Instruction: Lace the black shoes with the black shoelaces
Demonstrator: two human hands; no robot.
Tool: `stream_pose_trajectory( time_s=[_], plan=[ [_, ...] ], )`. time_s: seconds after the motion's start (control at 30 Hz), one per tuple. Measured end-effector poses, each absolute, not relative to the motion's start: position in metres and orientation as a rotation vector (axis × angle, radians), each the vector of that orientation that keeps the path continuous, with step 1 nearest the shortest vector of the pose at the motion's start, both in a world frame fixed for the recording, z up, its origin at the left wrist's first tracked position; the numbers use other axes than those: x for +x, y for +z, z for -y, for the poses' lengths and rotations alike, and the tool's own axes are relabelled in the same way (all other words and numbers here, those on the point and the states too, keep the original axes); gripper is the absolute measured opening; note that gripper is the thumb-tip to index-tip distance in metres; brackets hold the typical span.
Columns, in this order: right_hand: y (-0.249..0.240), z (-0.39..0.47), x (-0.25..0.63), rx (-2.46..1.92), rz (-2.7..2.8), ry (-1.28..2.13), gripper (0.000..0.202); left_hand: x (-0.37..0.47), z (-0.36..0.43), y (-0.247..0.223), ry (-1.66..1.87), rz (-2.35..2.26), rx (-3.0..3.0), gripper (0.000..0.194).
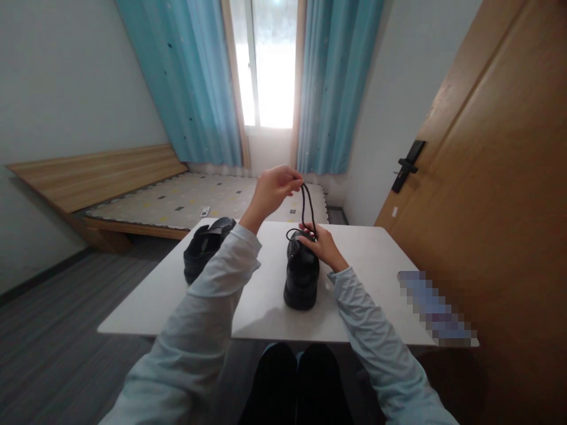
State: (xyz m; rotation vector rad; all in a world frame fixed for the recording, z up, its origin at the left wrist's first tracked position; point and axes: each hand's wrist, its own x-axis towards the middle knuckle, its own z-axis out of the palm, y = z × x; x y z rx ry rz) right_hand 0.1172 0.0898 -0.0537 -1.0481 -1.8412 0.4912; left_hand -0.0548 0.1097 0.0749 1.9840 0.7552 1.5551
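Note:
A black shoe stands on the white table, its heel toward me. Raised above and left of it, my left hand pinches a black shoelace, which hangs in a loop down to the shoe. My right hand is at the far part of the shoe, its fingers closed around the lower part of the lace. Another black shoe sits at the table's left side, partly hidden behind my left sleeve.
A blurred, pixelated flat item lies at the table's right edge. Beyond the table is a bed with a small white object on it. A wooden door stands at the right, and blue curtains flank the window.

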Motion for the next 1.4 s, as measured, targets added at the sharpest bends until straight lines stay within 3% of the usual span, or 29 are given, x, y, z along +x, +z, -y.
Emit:
stream_pose_trajectory(
  time_s=[0.07, 0.23, 0.57, 0.7, 1.03, 1.23, 1.4],
  plan=[
    [-0.056, -0.093, 0.119, -1.073, 1.825, 0.522, 0.037, -0.057, -0.108, 0.091, 1.582, -0.766, 2.012, 0.013],
    [-0.060, -0.098, 0.123, -1.212, 1.737, 0.521, 0.019, -0.062, -0.099, 0.123, 1.678, -0.791, 2.063, 0.007],
    [-0.052, -0.098, 0.138, -1.345, 1.815, 0.504, 0.018, -0.062, -0.094, 0.160, 1.687, -0.924, 2.195, 0.005],
    [-0.051, -0.101, 0.145, -1.340, 1.748, 0.415, 0.026, -0.059, -0.088, 0.162, 1.623, -0.958, 2.220, 0.004],
    [-0.045, -0.096, 0.139, -1.034, 1.374, 0.642, 0.056, -0.057, -0.084, 0.170, 1.593, -0.960, 2.223, 0.004],
    [-0.046, -0.091, 0.124, -1.002, 1.486, 0.549, 0.057, -0.058, -0.083, 0.182, 1.632, -0.910, 2.226, 0.004],
    [-0.059, -0.092, 0.114, -1.160, 1.639, 0.515, 0.077, -0.054, -0.084, 0.187, 1.648, -0.871, 2.237, 0.004]
  ],
)
